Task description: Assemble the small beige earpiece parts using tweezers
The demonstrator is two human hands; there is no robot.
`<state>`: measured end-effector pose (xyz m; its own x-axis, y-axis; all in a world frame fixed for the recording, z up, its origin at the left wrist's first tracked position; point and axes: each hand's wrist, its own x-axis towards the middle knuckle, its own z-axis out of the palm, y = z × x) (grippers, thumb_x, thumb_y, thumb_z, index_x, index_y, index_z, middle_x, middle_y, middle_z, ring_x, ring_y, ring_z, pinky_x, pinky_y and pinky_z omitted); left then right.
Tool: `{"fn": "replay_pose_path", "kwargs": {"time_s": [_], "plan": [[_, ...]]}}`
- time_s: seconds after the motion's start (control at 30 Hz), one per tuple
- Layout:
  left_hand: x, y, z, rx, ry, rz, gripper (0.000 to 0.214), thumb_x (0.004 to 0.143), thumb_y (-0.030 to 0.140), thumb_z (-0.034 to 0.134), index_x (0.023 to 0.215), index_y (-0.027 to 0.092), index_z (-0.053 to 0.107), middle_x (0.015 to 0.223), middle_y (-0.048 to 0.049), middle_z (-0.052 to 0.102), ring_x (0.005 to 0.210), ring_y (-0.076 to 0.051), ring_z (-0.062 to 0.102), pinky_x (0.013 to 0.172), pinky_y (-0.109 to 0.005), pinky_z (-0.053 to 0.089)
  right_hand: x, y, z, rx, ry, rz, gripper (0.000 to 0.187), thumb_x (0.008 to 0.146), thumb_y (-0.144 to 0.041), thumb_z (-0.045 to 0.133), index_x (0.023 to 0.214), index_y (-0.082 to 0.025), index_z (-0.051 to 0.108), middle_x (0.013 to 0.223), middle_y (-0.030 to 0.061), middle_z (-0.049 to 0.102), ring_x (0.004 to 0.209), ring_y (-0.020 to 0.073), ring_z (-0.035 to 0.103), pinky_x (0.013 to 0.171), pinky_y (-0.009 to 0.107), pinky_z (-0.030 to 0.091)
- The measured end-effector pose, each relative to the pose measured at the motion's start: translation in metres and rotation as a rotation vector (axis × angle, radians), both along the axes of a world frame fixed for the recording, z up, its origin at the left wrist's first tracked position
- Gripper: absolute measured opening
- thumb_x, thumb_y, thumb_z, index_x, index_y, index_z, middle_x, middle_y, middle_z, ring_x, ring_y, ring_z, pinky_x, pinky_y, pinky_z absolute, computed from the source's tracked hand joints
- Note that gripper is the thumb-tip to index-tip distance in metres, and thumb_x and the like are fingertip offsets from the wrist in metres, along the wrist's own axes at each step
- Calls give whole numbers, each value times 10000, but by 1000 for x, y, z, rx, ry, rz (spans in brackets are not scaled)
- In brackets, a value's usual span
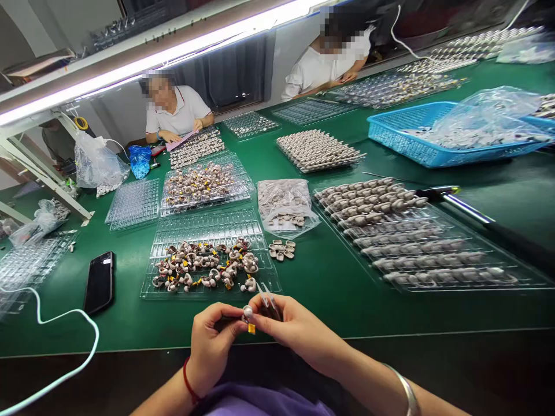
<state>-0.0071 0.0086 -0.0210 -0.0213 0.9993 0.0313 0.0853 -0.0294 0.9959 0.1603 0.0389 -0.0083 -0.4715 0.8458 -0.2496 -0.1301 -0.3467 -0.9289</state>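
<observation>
The left hand is closed in a pinch, thumb and forefinger tips pressed on a small rounded piece that sits right between the two sets of fingertips, above the near edge of the green table; a yellow tab hangs just below the piece, under the fingertips. The right hand is closed too, its thumb and forefinger meeting the piece from the other side, while a pair of tweezers lies tucked in the same hand, tips pointing up and away from the fingers; whether the tips are together is too fine to tell. Just beyond the fingertips lies a clear tray strewn with similar pieces, and further beyond and to the right of them a small cluster of loose shells; a phone lies well to the left of the left fingers. To work this well, I judge the left pinch should stay light and steady at the rounded body, leaving the tab side free; the right fingertips should take only the tab, not the body; the tweezer tips are best held clear of the piece, as such a small thing slips easily and would be hard to spot among the others in the tray.
</observation>
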Motion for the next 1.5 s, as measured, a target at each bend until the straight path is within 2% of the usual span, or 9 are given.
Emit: {"fn": "replay_pose_path", "kwargs": {"time_s": [0.1,0.23,0.33,0.6,0.97,1.13,1.2,1.3,1.5], "plan": [[0,1,-1,-80,-129,-10,80,662,156,789,731,175,753,669,-11,758,603,-143,685,601,-200,551,2,2,1,112,-35,42,404,718,-546,715,743,-163,590,673,-4,579,663,148,503,664,282,396],[-1,2,-2,-115,-184,-6,92,644,175,816,713,170,756,654,-9,754,587,-127,672,591,-185,539,6,2,2,357,-207,55,246,828,-385,582,733,-162,624,679,-2,531,640,148,472,608,274,369],[-1,2,-2,-109,-199,-28,99,636,175,825,712,174,762,664,-11,757,597,-125,672,593,-181,538,7,-1,5,485,-310,18,180,811,-269,527,684,-166,605,676,-3,499,625,145,461,579,264,359],[0,1,-2,-78,-158,-16,84,627,169,815,689,170,758,642,-20,741,585,-138,662,573,-196,541,4,-1,10,463,-346,38,112,762,-208,507,660,-177,538,605,-37,455,551,117,407,511,234,331],[-3,0,-6,49,-5,-23,30,674,165,779,690,190,774,641,-19,724,584,-149,643,562,-217,521,4,-3,11,509,-430,16,147,742,-159,581,608,-184,525,625,-26,491,579,124,433,531,242,325],[-11,2,0,-4,-48,-157,151,735,316,781,811,187,798,768,-60,748,681,-166,668,642,-239,539,1,-1,6,465,-348,-37,134,712,-112,594,714,-201,494,607,-75,422,542,100,367,494,217,301],[-12,3,4,-45,-107,-233,269,703,375,804,895,187,788,828,-66,742,713,-174,674,671,-254,546,0,-2,5,506,-295,-59,147,709,-66,558,770,-196,529,652,-64,457,561,102,388,505,214,315],[-11,6,9,-83,-134,-263,359,586,331,885,890,183,767,813,-46,730,718,-179,677,690,-267,554,0,-4,3,652,-241,-53,202,710,-9,502,745,-184,595,729,-20,519,646,123,486,566,219,378],[-15,16,21,35,188,-263,117,690,230,798,780,158,777,746,-70,733,653,-169,653,600,-237,522,1,-2,-7,875,-259,-36,238,802,-11,469,809,-191,626,775,13,536,695,142,554,620,236,464]]}}
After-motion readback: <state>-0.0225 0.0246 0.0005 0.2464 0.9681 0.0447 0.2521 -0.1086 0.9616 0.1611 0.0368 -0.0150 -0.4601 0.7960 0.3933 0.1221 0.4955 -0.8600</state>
